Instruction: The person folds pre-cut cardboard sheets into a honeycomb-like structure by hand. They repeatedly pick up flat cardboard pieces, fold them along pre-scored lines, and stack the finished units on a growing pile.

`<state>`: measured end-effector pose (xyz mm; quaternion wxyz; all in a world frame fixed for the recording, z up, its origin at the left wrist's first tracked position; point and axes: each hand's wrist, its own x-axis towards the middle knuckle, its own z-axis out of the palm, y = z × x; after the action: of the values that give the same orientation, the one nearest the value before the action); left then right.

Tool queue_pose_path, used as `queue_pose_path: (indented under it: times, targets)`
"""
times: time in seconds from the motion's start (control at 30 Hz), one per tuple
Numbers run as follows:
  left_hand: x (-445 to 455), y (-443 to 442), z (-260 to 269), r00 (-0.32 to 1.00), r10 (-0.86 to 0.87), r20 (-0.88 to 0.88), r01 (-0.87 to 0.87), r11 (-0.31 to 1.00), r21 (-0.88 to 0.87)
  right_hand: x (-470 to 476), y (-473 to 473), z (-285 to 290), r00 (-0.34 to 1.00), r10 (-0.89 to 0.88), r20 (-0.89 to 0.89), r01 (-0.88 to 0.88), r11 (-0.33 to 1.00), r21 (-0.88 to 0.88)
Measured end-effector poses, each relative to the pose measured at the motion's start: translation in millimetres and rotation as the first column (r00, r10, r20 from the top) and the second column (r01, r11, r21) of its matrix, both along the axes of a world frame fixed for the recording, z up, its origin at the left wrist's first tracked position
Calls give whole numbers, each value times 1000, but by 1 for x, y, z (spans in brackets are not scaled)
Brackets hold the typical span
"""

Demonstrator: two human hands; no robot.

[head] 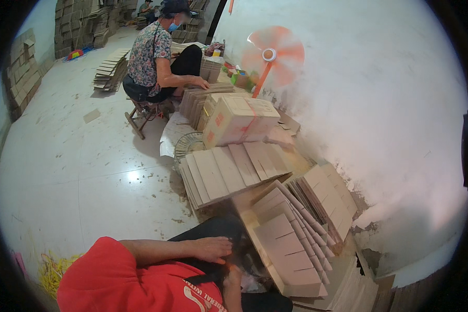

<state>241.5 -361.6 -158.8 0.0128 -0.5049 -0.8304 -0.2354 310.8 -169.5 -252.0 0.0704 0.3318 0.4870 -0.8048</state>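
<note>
My left hand (212,249) lies over my dark-trousered knee, palm down, with its fingers stretched towards the right; no object shows in it. Just below it, my right hand (233,276) is between my legs, partly blurred, and what its fingers do is hard to make out. To the right of both hands, slotted cardboard sheets (282,249) stand fanned out in an open wooden or cardboard tray (257,243). Beyond my knee lies a row of overlapping plain cardboard sheets (222,171). More slotted cardboard pieces (331,195) lean near the wall.
A taped carton (234,121) stands beyond the sheets, beside a round wire guard (189,146). A co-worker (150,66) sits on a low stool, a hand on stacked cardboard. An orange fan (269,54) spins by the wall. Yellow strapping scraps (54,271) lie at lower left.
</note>
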Motion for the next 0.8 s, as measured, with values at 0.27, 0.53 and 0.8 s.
queue_pose_path:
  times: [0.27,0.53,0.8]
  targets:
    - [-1,-5,1,999,-16,33,15,1000,16,-1,-4,5,999,18,-29,-19,1000,-15]
    - [-2,-6,17,987,-7,163,26,993,-115,2,-11,26,997,-66,35,68,996,-52]
    - [-3,-5,6,999,8,50,-16,987,158,0,9,-16,980,-7,201,21,998,-66]
